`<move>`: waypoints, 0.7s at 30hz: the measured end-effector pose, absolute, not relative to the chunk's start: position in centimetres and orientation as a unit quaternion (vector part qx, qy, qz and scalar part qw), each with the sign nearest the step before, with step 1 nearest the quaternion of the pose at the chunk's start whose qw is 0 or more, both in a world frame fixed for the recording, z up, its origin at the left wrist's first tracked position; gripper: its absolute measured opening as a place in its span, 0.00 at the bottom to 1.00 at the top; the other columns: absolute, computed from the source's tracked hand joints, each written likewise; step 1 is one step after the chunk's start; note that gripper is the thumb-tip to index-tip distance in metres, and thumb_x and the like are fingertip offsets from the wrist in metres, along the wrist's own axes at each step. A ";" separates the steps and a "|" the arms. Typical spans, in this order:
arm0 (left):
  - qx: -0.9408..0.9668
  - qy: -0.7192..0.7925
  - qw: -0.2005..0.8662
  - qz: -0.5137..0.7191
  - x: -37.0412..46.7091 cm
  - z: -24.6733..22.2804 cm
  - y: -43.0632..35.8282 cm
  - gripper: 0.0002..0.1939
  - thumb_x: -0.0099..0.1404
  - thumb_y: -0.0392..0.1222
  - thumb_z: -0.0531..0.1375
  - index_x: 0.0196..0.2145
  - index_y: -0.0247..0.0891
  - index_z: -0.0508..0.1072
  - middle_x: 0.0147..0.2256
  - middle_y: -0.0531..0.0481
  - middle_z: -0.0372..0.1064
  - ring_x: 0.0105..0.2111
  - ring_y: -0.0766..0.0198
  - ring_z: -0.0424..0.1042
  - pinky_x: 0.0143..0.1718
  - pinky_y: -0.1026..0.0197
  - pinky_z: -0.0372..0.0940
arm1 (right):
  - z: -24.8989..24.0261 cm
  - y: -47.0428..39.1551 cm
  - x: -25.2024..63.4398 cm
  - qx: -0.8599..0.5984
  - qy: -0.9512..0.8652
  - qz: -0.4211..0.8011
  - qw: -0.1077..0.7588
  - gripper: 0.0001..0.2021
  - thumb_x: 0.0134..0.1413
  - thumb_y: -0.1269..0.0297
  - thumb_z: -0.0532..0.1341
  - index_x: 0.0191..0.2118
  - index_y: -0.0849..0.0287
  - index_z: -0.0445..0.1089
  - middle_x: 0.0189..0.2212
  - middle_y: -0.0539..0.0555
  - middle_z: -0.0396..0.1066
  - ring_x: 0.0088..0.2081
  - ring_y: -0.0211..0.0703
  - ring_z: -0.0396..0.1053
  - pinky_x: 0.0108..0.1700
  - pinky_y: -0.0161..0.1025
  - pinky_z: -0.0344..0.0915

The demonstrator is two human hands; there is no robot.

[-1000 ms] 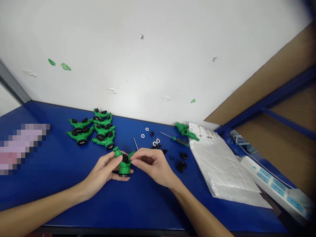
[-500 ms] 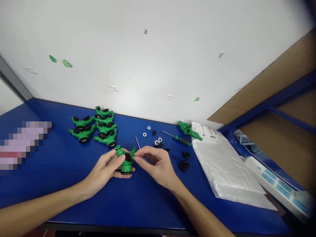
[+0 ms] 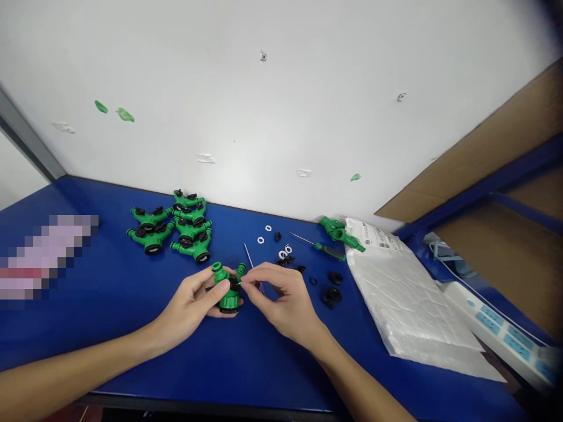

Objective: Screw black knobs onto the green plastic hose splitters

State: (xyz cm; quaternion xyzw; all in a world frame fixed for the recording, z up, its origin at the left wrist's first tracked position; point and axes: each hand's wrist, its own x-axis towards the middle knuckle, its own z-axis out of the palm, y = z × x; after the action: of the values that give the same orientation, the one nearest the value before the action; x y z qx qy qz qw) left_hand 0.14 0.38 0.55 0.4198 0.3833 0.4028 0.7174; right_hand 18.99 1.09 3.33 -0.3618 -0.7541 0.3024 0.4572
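Observation:
My left hand is closed around a green Y-shaped hose splitter, thumb on its front near a black valve knob. One outlet points up and the black-ringed end faces down. The fingertips of my right hand are pinched together at the splitter's right side, close to the knob. Between them is a tiny, light-coloured piece, too small to name. Behind my right hand lies a thin metal shaft, partly hidden by the fingers.
Several green splitters with black knobs stand at the back left. White rings, black parts, a green-handled screwdriver and green splitter bodies lie to the right. Beyond them are a white mailer bag and a power strip.
My right fingertips have moved in slightly closer to the black knob on the splitter. My left hand keeps its hold, with the splitter turned a little. The whole view has shifted slightly.

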 end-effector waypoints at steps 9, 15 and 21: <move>0.435 0.396 0.700 0.405 0.1 0.5 0.2 0.22 0.61 0.50 0.65 0.50 0.40 0.74 0.45 0.44 0.76 0.44 0.48 0.77 0.39 0.51 0.77 | 3.1 1.1 19.0 -0.337 -0.749 0.329 0.466 0.04 0.57 0.70 0.65 0.34 0.57 0.79 0.30 0.54 0.77 0.29 0.41 0.74 0.33 0.37 0.72; 0.432 0.391 0.708 0.399 0.1 0.4 0.1 0.21 0.63 0.51 0.64 0.50 0.39 0.73 0.44 0.44 0.76 0.44 0.49 0.77 0.40 0.51 0.77 | 2.9 1.2 18.8 -0.343 -0.738 0.333 0.476 0.03 0.56 0.66 0.67 0.33 0.57 0.79 0.30 0.54 0.76 0.28 0.40 0.73 0.30 0.36 0.72; 0.421 0.377 0.719 0.405 0.0 0.3 0.3 0.21 0.63 0.51 0.63 0.50 0.38 0.72 0.43 0.45 0.76 0.43 0.52 0.77 0.42 0.50 0.77 | 2.4 1.1 18.7 -0.361 -0.716 0.351 0.484 0.04 0.55 0.66 0.67 0.32 0.58 0.80 0.29 0.54 0.75 0.27 0.39 0.73 0.29 0.35 0.73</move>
State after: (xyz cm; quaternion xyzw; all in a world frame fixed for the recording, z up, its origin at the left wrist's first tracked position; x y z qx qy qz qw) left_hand 0.05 0.27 0.28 0.4214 0.3766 0.4051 0.7187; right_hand 18.69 1.10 2.38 -0.3607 -0.7155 0.3514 0.4841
